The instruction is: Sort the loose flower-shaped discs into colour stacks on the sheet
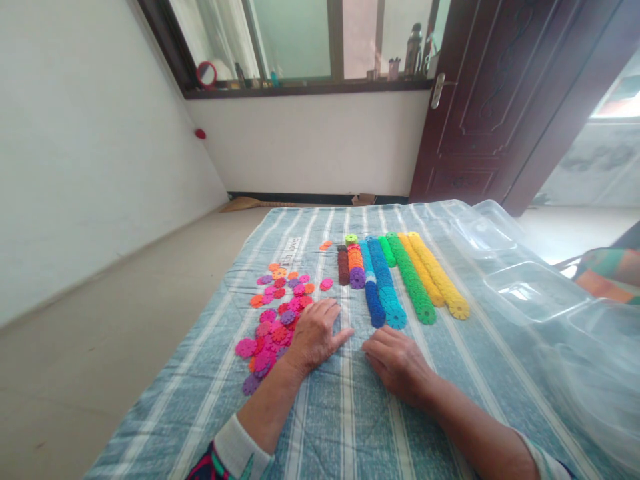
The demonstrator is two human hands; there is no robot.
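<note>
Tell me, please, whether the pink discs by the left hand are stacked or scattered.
Scattered: the pink discs lie loose beside the left hand, some overlapping.

A home, as I view it remotely — panelled door (483, 100), window ledge (310, 88) with round mirror (206, 75) and flask (413, 53), patterned striped cloth (345, 407).

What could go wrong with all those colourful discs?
The right hand is close to the near end of the dark blue row, so a small bump might break that row apart or push it into the light blue one next to it.

The left hand is at the edge of the loose pile of discs. A sweep could scatter them, and some might slide off the cloth.
</note>
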